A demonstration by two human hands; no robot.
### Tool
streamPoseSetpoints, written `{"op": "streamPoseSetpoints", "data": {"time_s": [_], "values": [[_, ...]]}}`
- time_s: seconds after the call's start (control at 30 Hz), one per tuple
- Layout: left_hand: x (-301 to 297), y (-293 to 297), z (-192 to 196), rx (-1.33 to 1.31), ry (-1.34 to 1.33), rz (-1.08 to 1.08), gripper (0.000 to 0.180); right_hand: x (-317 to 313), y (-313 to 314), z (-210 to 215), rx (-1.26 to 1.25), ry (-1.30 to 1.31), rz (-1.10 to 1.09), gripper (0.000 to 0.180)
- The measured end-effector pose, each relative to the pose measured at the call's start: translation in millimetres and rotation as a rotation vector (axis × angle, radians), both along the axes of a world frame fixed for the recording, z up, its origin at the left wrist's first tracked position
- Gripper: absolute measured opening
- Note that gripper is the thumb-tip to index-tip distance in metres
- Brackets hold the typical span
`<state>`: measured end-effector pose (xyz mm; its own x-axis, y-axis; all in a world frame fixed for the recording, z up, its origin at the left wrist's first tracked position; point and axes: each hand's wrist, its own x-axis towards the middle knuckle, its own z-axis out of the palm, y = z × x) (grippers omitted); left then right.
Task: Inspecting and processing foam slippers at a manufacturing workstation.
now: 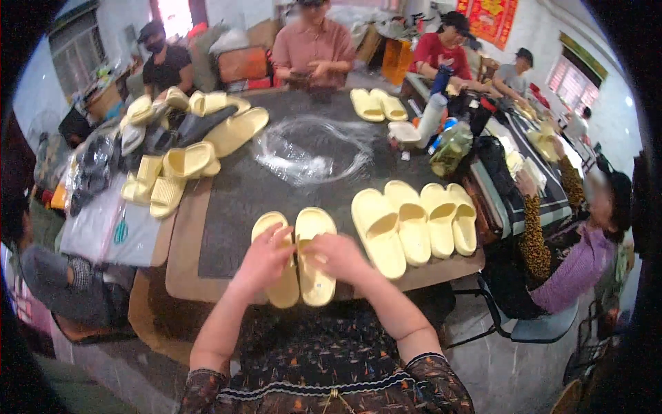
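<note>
Two pale yellow slippers lie side by side at the table's near edge, toes pointing away from me. My left hand (271,254) rests over the strap of the left slipper (283,293), its fingers spread. Bent fingers of my right hand (336,255) close on the strap area of the right slipper (318,290); they hide part of it. Just to the right, several more pale yellow slippers (387,252) stand in a row, soles down. A crumpled clear plastic wrap (296,165) is spread on the dark tabletop beyond my hands.
Loose slippers (189,162) are heaped at the left, near teal-handled scissors (121,231). Another pair (378,105) sits at the far edge. A white bottle (433,119) and a greenish jar (452,150) stand at back right. Co-workers sit or stand around the tables.
</note>
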<state>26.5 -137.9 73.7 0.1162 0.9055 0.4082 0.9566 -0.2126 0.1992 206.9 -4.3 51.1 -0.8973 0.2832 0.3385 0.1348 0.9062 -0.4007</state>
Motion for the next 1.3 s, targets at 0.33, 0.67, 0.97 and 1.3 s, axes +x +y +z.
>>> {"op": "streamPoseSetpoints", "data": {"time_s": [0.33, 0.67, 0.97, 1.3], "values": [[8, -14, -26, 0.049, -0.053, 0.0, 0.009, 8, -37, -33, -0.097, 0.121, -0.06, 0.014], [11, 50, -8, 0.355, -0.479, 0.07, 0.005, -23, 2, 3, -0.731, 0.534, -0.098, 0.018], [-3, 78, -58, 0.126, -1.125, 0.156, 0.008, -63, 28, -39, -0.793, 0.682, -0.311, 0.016], [-7, 75, -56, 0.155, -1.27, 0.187, 0.005, -60, 33, -36, -0.91, 0.629, -0.244, 0.011]]}}
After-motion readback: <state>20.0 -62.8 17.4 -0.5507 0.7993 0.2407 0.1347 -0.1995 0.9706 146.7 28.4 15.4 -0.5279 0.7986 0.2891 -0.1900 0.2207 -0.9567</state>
